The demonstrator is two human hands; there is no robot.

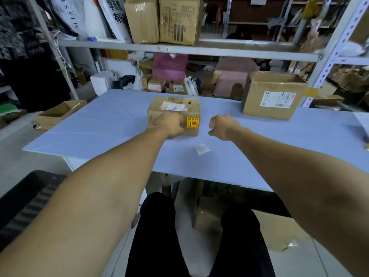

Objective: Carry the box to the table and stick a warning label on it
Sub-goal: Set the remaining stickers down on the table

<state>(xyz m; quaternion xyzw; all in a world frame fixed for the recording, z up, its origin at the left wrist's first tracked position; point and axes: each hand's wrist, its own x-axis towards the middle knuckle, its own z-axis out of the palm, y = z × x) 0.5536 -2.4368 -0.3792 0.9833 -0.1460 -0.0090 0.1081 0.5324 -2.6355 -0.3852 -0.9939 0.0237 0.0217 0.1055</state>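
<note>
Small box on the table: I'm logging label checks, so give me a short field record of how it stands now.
box: small cardboard box resting on the blue table
warning label: yellow and red sticker on the box's near face, at its right end
left hand: left hand pressed against the box's near face, beside the sticker
right hand: right hand loosely curled, apart from the box, holding nothing visible
loose paper: white backing slip on the table in front of the box
other box: larger carton at far right

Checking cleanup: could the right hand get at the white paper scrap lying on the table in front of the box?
Probably yes. The right hand hovers just beyond the paper scrap, which lies on bare table with nothing between them.
</note>
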